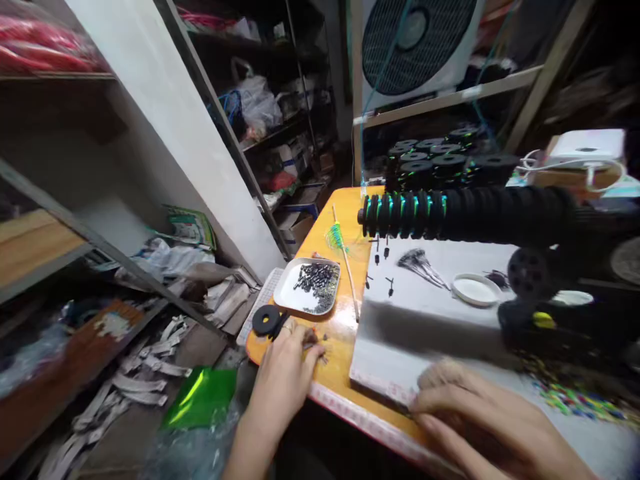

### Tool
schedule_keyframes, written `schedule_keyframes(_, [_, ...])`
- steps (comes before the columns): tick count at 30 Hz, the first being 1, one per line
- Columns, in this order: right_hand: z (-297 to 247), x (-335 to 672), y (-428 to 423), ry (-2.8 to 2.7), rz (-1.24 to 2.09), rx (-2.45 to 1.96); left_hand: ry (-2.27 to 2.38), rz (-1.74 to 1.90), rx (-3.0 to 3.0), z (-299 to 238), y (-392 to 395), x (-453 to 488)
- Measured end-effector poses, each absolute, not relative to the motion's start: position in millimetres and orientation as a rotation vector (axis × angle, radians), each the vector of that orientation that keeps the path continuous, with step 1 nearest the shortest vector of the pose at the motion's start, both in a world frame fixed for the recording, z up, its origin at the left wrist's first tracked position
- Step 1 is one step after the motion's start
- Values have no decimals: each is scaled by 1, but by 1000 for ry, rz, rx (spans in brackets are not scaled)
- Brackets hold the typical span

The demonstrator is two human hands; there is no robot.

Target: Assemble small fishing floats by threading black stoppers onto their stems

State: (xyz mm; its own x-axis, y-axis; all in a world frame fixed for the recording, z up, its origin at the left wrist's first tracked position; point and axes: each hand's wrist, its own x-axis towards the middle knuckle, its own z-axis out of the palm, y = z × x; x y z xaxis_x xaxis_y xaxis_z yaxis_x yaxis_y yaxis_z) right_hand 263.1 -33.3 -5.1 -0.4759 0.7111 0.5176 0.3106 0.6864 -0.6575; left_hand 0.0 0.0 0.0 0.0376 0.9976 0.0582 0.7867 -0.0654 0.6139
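My left hand rests at the orange table's near left corner, with its fingers curled down and the thumb bent toward them. Whatever the fingertips pinch is too small to make out. Small dark bits and fine wires lie beside the thumb. A black foam ring sits just left of the knuckles. Beyond it stands a white tray with black cylinders and small metal pieces. My right hand, smeared by motion, is bent over the near edge of a white board; its fingertips are unclear.
A black machine arm carrying ringed spools crosses above the board. A thin stick with a green-yellow coil lies on the orange table. On the board are a round white dish, dark wire bundle and coloured beads.
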Motion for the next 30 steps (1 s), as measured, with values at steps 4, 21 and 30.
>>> schedule_keyframes(4, [-1, 262, -32, -2053, 629, -795, 1788, 732, 1890, -7, -7, -1])
schedule_keyframes(21, [12, 259, -31, -1729, 824, -945, 1347, 1281, 1107, -14, -55, 88])
schedule_keyframes(30, [13, 260, -35, -1764, 793, -959, 1338, 1466, 972, -9, -58, 115])
